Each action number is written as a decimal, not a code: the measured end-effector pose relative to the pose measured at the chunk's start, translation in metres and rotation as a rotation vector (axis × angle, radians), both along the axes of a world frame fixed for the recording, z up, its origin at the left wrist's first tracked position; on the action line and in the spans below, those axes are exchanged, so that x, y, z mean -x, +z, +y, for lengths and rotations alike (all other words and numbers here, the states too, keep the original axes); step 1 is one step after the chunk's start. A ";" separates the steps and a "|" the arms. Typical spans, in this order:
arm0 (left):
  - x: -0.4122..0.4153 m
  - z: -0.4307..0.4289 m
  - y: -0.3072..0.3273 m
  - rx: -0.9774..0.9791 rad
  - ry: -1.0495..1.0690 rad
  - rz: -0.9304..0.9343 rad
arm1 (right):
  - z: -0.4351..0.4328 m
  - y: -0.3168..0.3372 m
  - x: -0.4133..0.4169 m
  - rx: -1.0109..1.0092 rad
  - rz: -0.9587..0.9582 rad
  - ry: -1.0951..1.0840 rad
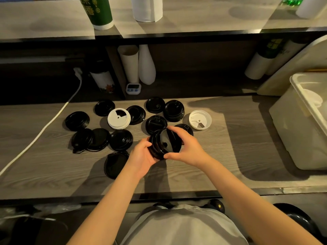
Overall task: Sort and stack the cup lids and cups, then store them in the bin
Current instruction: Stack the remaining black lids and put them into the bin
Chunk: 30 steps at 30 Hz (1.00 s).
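Grip is shared: the left hand [141,156] is cupped under the near edge and the right hand [189,147] is closed over the far rim of one tilted stack of black lids [165,144], held just above the counter [203,174]. Rims should be squared and pressed until evenly nested before another lid is added. Loose black lids [121,139] lie scattered beyond and to the left; the white lids [118,118] are best kept apart. The bin [290,135] stands well to the right
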<state>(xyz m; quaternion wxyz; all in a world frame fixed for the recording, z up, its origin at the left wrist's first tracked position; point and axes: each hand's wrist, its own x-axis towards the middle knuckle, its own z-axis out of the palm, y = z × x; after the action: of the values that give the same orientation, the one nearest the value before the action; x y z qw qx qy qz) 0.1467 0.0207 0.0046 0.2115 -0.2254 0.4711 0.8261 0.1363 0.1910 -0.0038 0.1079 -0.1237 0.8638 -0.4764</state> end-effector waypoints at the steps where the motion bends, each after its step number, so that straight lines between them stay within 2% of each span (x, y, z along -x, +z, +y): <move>1: 0.000 -0.001 0.001 -0.017 -0.013 0.007 | -0.001 0.001 0.001 -0.033 0.009 0.030; 5: 0.001 0.002 0.002 0.127 -0.090 0.063 | -0.009 0.002 0.002 -0.217 0.085 0.129; 13: 0.002 -0.017 -0.003 0.249 -0.053 0.043 | -0.017 -0.011 0.010 -0.255 0.033 0.202; 17: 0.013 -0.035 -0.008 0.413 0.065 0.004 | -0.010 -0.019 0.019 -0.217 -0.008 -0.004; 20: 0.019 -0.049 -0.011 0.448 0.155 -0.014 | -0.009 -0.031 0.020 -0.349 0.029 -0.011; 25: 0.022 -0.056 -0.017 0.528 0.240 -0.032 | -0.030 -0.047 0.017 -0.619 0.038 0.246; 30: 0.023 -0.059 -0.018 0.570 0.286 -0.043 | -0.051 -0.052 0.022 -0.775 0.023 0.225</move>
<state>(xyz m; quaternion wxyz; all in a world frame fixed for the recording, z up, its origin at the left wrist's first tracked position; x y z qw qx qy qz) 0.1238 -0.0385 -0.0133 0.0314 -0.3569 0.6425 0.6774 0.1140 0.1403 -0.0556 0.1882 -0.1732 0.9616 -0.0992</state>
